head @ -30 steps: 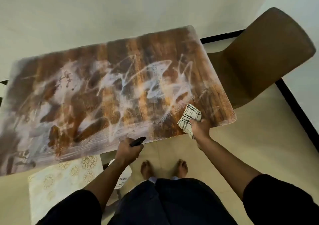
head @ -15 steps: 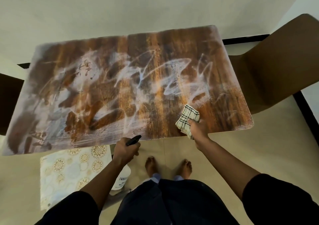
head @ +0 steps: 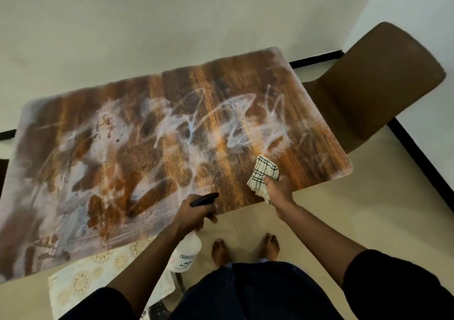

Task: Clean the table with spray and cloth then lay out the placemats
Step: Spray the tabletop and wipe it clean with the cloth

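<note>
A wood-grain worktop fills the middle of the head view, its surface streaked all over with whitish smears that are thickest at the centre and left. The right hand is closed around a bunched cream cloth with dark check lines, and holds it on the worktop close to the near edge, towards the right corner. The left hand is wrapped around the neck of a white spray bottle, at the near edge of the worktop; its black nozzle points right, towards the cloth, and the bottle body hangs below the edge. Under the near left part of the worktop lies a pale placemat with gold round patterns, possibly resting on a seat, though what carries it is hidden. A brown chair stands at the right end.
</note>
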Demonstrator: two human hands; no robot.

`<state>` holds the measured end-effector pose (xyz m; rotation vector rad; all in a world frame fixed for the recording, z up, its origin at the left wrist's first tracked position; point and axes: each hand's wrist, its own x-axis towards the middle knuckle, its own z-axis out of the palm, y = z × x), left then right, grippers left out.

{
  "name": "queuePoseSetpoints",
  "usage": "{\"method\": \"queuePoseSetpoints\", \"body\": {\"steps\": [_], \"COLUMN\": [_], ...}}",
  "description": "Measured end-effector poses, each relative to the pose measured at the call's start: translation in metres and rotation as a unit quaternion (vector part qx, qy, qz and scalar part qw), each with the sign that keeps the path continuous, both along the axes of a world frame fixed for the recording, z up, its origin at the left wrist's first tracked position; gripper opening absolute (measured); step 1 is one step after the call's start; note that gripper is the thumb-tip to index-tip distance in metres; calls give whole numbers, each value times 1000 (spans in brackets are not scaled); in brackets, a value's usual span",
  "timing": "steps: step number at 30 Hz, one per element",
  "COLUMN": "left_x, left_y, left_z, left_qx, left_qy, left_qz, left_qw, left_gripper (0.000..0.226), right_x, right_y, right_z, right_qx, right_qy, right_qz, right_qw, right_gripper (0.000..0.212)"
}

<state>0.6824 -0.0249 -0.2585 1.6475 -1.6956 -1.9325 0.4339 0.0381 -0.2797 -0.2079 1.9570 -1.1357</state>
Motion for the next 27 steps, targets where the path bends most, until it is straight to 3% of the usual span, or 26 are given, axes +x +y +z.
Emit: {"method": "queuePoseSetpoints", "body": {"steps": [7, 15, 21, 27], "left_x": [-45, -120, -180, -225], "left_y": [-24, -32, -33, -33], "left_z": [12, 25, 30, 31], "left_qx": [-33, -69, -97, -146], "left_qy": [23, 85, 103, 120], "left_qz": [-75, -118, -111, -101], "left_qw": [996, 987, 984, 977], "left_gripper": [11, 14, 12, 14], "right_x": [-13, -69, -143, -216], "right_y": [12, 27, 31, 21], "right_z": [6, 15, 20, -4], "right_qx": [22, 50, 97, 109], "right_qy": [37, 94, 211, 368], "right_qz": [-59, -81, -14, 84], "right_qw": [997, 991, 973, 919], "right_gripper": [10, 29, 35, 52]}}
